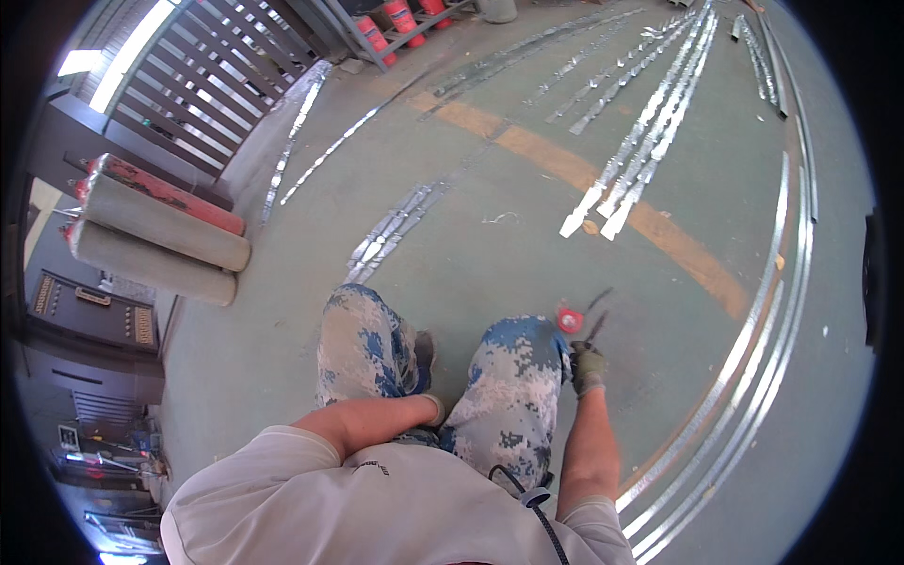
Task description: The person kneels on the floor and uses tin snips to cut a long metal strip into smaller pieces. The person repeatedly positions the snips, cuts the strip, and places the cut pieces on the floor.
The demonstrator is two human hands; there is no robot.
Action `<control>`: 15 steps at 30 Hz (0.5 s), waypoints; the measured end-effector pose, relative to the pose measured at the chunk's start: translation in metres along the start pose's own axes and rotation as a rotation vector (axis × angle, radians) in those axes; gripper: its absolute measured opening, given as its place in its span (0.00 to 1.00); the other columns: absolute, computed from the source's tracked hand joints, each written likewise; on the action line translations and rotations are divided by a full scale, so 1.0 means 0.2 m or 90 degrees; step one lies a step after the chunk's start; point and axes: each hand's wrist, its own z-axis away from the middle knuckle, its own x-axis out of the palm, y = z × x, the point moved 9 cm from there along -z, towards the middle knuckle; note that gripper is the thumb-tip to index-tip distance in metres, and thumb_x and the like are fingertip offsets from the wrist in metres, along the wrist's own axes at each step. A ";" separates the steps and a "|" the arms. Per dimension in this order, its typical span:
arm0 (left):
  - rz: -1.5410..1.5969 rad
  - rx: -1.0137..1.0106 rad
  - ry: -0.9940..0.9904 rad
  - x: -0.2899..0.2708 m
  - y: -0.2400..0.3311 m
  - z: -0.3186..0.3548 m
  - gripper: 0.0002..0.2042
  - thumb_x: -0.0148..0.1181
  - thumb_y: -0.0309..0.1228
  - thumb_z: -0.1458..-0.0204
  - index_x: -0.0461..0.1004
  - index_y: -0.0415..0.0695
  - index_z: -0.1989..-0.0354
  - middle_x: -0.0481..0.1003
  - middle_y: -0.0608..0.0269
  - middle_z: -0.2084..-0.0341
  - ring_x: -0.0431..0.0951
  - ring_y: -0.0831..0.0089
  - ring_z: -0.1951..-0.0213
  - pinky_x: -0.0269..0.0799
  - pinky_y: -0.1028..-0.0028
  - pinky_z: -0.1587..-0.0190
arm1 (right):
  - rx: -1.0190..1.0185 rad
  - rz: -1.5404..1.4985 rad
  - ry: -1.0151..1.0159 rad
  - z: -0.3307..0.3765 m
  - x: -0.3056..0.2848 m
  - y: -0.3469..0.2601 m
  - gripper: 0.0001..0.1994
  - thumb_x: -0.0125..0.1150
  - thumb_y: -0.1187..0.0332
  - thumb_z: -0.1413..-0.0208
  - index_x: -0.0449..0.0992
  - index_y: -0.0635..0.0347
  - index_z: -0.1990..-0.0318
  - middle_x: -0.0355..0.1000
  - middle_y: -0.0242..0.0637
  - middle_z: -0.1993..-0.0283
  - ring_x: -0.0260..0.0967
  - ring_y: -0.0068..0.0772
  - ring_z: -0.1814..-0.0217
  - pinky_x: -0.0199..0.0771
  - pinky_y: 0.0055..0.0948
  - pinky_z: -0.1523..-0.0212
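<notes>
My right hand, in a grey-green glove, is stretched down beside my right knee and closed on a thin dark tool that points away from me. A small red round object lies on the floor just left of the tool's tip. My left forearm lies across my lap. My left hand is tucked between my thighs, with only the glove's cuff showing, so its fingers are hidden. I wear blue and white camouflage trousers.
Long shiny metal strips lie in rows on the green floor ahead, and more strips curve along the right. An orange painted line crosses the floor. Grey and red rolls lie at the left beside a slatted fence.
</notes>
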 end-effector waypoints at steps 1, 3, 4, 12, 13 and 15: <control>-0.014 0.004 -0.007 0.00 -0.01 -0.02 0.25 0.57 0.39 0.44 0.76 0.45 0.37 0.75 0.50 0.38 0.77 0.54 0.39 0.69 0.61 0.35 | -0.030 0.066 0.021 0.07 -0.02 -0.02 0.14 0.71 0.58 0.44 0.80 0.58 0.58 0.72 0.33 0.72 0.69 0.31 0.75 0.68 0.36 0.76; -0.042 0.018 -0.022 0.02 0.00 -0.07 0.24 0.56 0.39 0.43 0.76 0.45 0.38 0.76 0.51 0.38 0.77 0.55 0.40 0.70 0.62 0.35 | -0.054 0.115 0.020 0.24 -0.04 -0.05 0.14 0.70 0.60 0.44 0.79 0.61 0.59 0.74 0.36 0.72 0.69 0.32 0.79 0.68 0.35 0.78; -0.059 0.023 -0.029 0.04 0.00 -0.10 0.24 0.55 0.39 0.42 0.77 0.45 0.38 0.76 0.51 0.38 0.77 0.55 0.40 0.70 0.62 0.36 | -0.060 0.165 0.026 0.35 -0.07 -0.08 0.13 0.67 0.61 0.42 0.79 0.62 0.59 0.76 0.38 0.71 0.72 0.33 0.79 0.72 0.36 0.78; -0.261 0.114 -0.114 0.05 0.12 -0.31 0.22 0.49 0.40 0.36 0.78 0.45 0.39 0.77 0.55 0.38 0.79 0.60 0.41 0.72 0.64 0.37 | 0.266 0.049 -0.027 0.81 -0.85 1.24 0.13 0.54 0.62 0.32 0.84 0.57 0.57 0.84 0.37 0.61 0.84 0.36 0.60 0.83 0.40 0.59; -0.282 0.157 -0.121 0.06 0.20 -0.35 0.22 0.48 0.40 0.36 0.79 0.45 0.39 0.77 0.55 0.38 0.79 0.60 0.41 0.72 0.64 0.37 | 0.104 0.519 -0.196 0.85 -0.97 1.63 0.14 0.52 0.63 0.32 0.81 0.60 0.51 0.82 0.45 0.52 0.82 0.43 0.52 0.82 0.44 0.52; -0.307 0.163 -0.117 0.08 0.18 -0.35 0.22 0.46 0.40 0.34 0.79 0.45 0.40 0.78 0.56 0.39 0.80 0.61 0.42 0.73 0.64 0.38 | -0.088 0.907 -0.258 0.96 -0.90 1.83 0.17 0.50 0.64 0.32 0.78 0.63 0.45 0.80 0.52 0.44 0.80 0.50 0.45 0.81 0.49 0.45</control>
